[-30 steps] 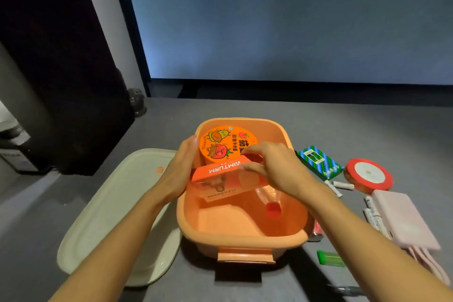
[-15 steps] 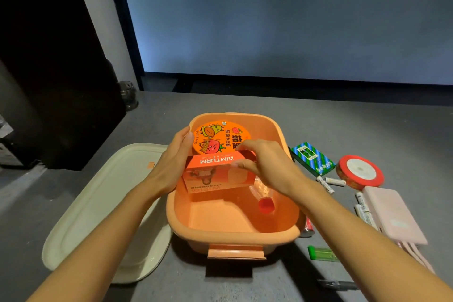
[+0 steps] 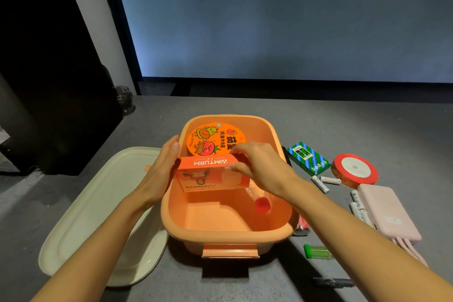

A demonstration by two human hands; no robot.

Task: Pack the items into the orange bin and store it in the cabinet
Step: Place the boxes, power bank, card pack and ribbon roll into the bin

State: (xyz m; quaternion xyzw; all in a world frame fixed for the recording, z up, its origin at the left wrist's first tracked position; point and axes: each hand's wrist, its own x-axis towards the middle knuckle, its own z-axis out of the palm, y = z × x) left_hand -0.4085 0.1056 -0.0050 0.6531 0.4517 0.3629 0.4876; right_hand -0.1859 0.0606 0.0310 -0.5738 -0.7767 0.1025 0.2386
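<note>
Since a second ago the orange cardboard box (image 3: 212, 174), printed WIMTURM, has gone from a tilt to lying level, and it sits a little lower between the two hands. From the head camera, it is held over the middle of the orange plastic bin (image 3: 228, 235), its far edge just in front of the round orange noodle cup (image 3: 215, 140) with cartoon vegetables on its lid, which stands in the bin's far end. The left hand (image 3: 159, 174) lies flat against the box's left end with its fingers (image 3: 171, 147) straight and pointing away, over the bin's left rim. The right hand (image 3: 264, 169) reaches in from the right and pinches the box's right end between thumb and curled fingers (image 3: 235, 168). Below that hand a clear tube with a red cap (image 3: 261, 203) lies inside the bin against the right wall. The bin rests on the grey tabletop (image 3: 343, 130) with its latch tab towards the person. Touching its left side lies the cream rectangular plastic lid (image 3: 98, 203), flat on the tabletop. To the right of the bin, still outside it, lie a green-and-blue striped small box (image 3: 307, 158), a red spool of ribbon (image 3: 354, 171), several white batteries (image 3: 331, 180), a pink power bank (image 3: 387, 211) with pink cables, a red cylinder (image 3: 302, 224) just beside the bin's right wall, a green lighter (image 3: 317, 251) and, nearest the person, a dark pen-like object (image 3: 333, 282).
</note>
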